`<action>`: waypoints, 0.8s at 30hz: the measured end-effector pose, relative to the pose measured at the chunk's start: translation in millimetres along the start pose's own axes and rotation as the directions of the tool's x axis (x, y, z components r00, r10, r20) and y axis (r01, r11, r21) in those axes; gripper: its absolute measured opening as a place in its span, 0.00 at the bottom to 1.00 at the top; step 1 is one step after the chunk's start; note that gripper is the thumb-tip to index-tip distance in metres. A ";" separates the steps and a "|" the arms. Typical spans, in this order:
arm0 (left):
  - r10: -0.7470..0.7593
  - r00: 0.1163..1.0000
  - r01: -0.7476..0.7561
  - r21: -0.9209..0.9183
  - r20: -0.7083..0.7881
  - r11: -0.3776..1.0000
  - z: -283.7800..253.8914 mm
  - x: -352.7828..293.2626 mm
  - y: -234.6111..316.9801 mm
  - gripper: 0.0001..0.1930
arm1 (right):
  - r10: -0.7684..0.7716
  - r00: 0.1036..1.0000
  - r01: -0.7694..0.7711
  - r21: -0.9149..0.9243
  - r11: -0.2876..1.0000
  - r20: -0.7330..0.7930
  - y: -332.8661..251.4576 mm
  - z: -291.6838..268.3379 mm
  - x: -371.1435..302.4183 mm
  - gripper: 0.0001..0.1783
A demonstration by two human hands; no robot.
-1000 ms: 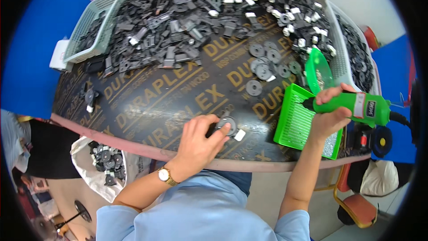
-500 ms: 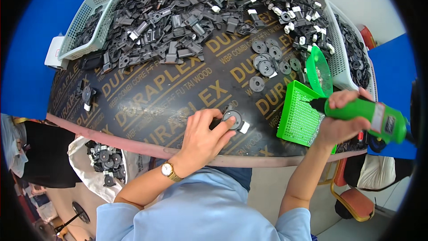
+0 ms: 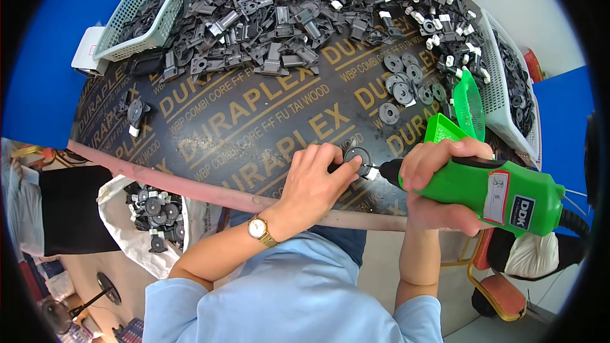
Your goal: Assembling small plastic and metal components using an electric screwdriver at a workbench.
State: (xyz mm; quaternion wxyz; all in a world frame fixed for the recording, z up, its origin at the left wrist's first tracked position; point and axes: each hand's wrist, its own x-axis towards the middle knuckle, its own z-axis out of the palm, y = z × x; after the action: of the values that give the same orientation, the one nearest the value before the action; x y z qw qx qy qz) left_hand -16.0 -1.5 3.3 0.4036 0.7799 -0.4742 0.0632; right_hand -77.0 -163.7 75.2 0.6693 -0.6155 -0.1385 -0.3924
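My left hand (image 3: 321,181) holds a black plastic part with a round disc (image 3: 358,157) and a white end down near the table's front edge, thumb on the disc. A gold watch circles that wrist. In my right hand (image 3: 438,181) is a green electric screwdriver (image 3: 492,194), lying sideways with its black nose pointing left at the part's white end. Whether the tip touches it I cannot tell. Behind my right hand a green perforated tray (image 3: 443,128) is mostly hidden. Several loose grey discs (image 3: 401,86) lie beyond the part.
A large heap of black parts (image 3: 273,32), some white-ended, covers the table's far side. Pale baskets stand at left (image 3: 136,22) and right (image 3: 505,82). A green round sieve (image 3: 469,105) leans by the right basket. A white sack (image 3: 136,228) of finished-looking parts hangs below the left edge.
My right hand has brought the screwdriver left and down from above the green tray to the part. My left hand still holds the part; the whole view has shifted slightly.
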 end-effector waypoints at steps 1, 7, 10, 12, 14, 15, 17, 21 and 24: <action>0.006 1.000 -0.006 0.012 0.008 1.000 -0.7 0.4 0.0 0.16 | 0.005 1.000 -0.006 0.053 0.999 0.017 1.0 -1.4 -0.6 0.51; 0.000 1.000 0.000 0.009 0.012 1.000 -0.1 -0.9 -1.3 0.16 | 0.129 0.992 -0.129 0.023 0.991 -0.014 0.4 8.6 0.6 0.48; 0.012 0.999 -0.014 0.036 0.043 0.999 1.3 -3.1 -0.2 0.16 | 0.218 0.963 -0.252 -0.242 0.937 -0.160 -2.5 30.5 3.5 0.45; 0.025 0.999 -0.025 0.027 0.025 0.999 1.9 -1.9 -0.9 0.16 | 0.212 0.963 -0.245 -0.212 0.946 -0.166 -0.7 36.7 2.0 0.41; 0.038 0.999 -0.038 0.015 0.013 0.999 2.9 -2.0 -0.2 0.16 | 0.233 0.946 -0.282 -0.214 0.935 -0.227 -2.6 43.8 0.8 0.41; 0.043 0.999 -0.044 0.019 0.012 0.999 3.9 -1.0 -0.2 0.16 | 0.231 0.946 -0.280 -0.216 0.935 -0.225 -0.6 45.5 0.6 0.41; 0.056 0.998 -0.056 0.020 0.010 0.998 4.7 -1.1 0.1 0.16 | 0.142 0.915 -0.271 -0.315 0.910 -0.378 4.3 47.2 0.7 0.41; 0.053 0.998 -0.053 -0.005 0.016 0.999 3.6 0.4 3.2 0.15 | 0.185 0.929 -0.303 -0.371 0.878 -0.321 -2.3 49.1 6.2 0.45; 0.058 0.998 -0.058 -0.018 -0.009 0.998 3.9 2.5 5.8 0.15 | 0.304 0.940 -0.331 -0.190 0.924 -0.155 -7.1 32.9 5.8 0.48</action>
State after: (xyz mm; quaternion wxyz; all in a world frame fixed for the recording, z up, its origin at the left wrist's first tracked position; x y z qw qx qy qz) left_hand -20.3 -7.2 5.3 0.4106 0.7619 -0.4955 0.0738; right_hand -68.4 -134.6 90.8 0.6615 -0.6727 0.0472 -0.3281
